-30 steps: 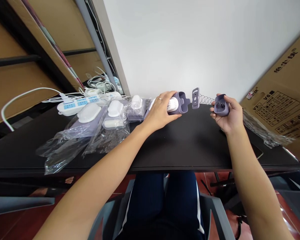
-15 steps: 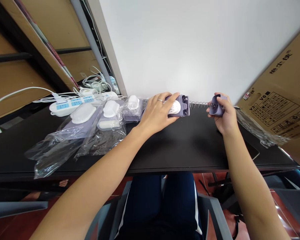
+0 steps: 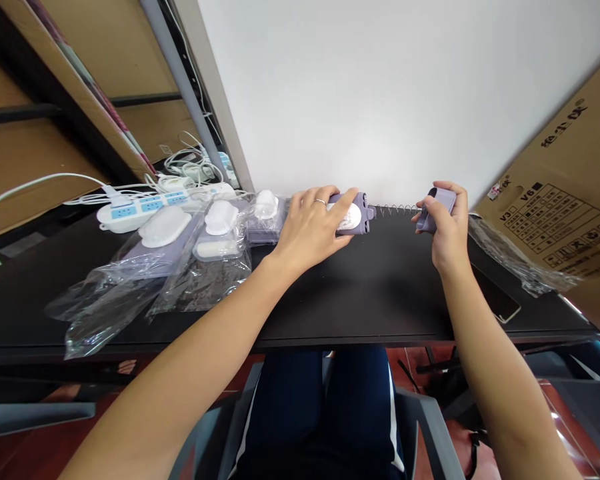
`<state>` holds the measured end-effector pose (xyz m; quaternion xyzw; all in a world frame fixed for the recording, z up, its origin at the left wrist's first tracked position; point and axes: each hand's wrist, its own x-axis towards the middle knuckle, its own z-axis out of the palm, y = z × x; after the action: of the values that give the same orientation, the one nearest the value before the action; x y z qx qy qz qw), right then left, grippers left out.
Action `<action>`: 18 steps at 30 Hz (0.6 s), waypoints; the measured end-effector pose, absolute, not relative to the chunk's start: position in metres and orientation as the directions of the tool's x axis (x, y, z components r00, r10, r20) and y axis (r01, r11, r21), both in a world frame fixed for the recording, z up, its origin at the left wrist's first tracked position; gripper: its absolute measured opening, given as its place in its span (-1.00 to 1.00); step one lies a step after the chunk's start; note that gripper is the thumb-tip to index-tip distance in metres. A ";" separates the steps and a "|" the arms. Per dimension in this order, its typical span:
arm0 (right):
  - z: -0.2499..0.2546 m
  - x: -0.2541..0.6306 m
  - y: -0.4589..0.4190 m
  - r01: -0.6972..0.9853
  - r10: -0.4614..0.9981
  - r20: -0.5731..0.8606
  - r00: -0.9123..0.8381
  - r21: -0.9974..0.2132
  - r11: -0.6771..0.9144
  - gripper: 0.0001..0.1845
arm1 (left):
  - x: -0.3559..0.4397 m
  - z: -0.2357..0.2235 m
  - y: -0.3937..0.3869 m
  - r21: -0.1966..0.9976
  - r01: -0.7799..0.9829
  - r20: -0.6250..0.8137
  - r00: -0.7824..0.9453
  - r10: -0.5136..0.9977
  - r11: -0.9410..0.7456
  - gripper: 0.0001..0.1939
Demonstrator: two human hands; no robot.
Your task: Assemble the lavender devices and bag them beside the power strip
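Lavender plastic housing (image 3: 355,213) sits in the left hand (image 3: 313,227), fingers closed over its top, thumb end pressed against it, plain ring (image 3: 321,201) on one finger. White oval insert (image 3: 349,217) shows inside the housing. Thin steel coil spring (image 3: 395,210) runs sideways from the housing's end to a lavender plastic cup (image 3: 437,212), pinched between fingers and thumb of the right hand (image 3: 447,230). Both parts are held just over the far edge of the black desk (image 3: 380,293); can't tell if either touches it.

Labels: cardboard box (image 3: 545,200) at right, printed "V3" and "V6" over a grid of small icons, larger Chinese characters above, red triangle cut off at the edge. Brand is too skewed to read confidently.

Left side of desk: white power strip (image 3: 125,217) with blue socket panels, white cables (image 3: 190,160) tangled behind it, clear plastic bags (image 3: 115,300) holding white oval moulded pieces (image 3: 160,227) on lavender backing. Dark phone (image 3: 497,300) lies by the box, under crinkled clear film (image 3: 515,257).

Room: smooth white wall (image 3: 380,87), tan board (image 3: 80,87) leaning at far left, red glossy floor tiles (image 3: 570,413) below. Navy trousers with white stripe (image 3: 290,400) on a grey chair (image 3: 430,427).
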<state>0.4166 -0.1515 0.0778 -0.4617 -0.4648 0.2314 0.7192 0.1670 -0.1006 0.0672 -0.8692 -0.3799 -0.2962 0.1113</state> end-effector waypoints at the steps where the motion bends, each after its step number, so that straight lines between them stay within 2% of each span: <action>1: 0.077 0.416 -0.152 0.107 0.765 0.462 0.449 -0.878 0.467 -0.61 | 0.167 0.067 -0.101 0.022 0.732 0.599 0.536 0.595 -0.681 -0.21; 13: 0.066 0.397 -0.150 0.102 0.853 0.425 0.303 -0.904 0.415 -0.51 | 0.174 0.063 -0.104 -0.005 0.697 0.610 0.570 0.550 -0.717 -0.25; 18: 0.058 0.391 -0.144 0.079 0.884 0.395 0.249 -0.918 0.388 -0.52 | 0.181 0.062 -0.107 0.015 0.671 0.579 0.599 0.553 -0.742 -0.19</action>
<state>0.3908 -0.1442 0.0584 -0.4569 -0.5272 0.3120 0.6449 0.1805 -0.1074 0.0616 -0.8882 -0.3444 -0.2864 0.1026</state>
